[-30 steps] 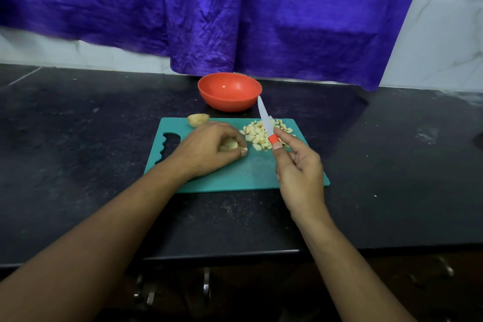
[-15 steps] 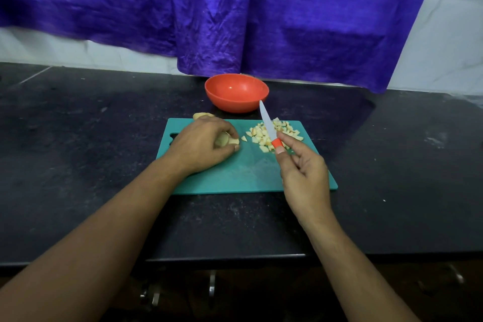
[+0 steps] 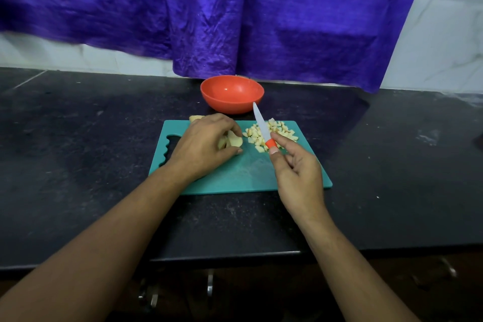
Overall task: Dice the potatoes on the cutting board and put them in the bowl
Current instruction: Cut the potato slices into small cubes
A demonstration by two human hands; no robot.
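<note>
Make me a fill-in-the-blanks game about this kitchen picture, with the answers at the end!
The right hand holds a ____ by its orange handle.
The left hand grips a piece of ____.
The diced pieces lie on the teal cutting board, not yet in the ____.
Missing words: knife, potato, bowl.

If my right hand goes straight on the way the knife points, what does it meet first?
Probably the round orange plastic bowl: the right hand holds the white-bladed, orange-handled knife raised over the pile of diced potato, tip aimed at the bowl's near wall, though depth is unclear.
</note>
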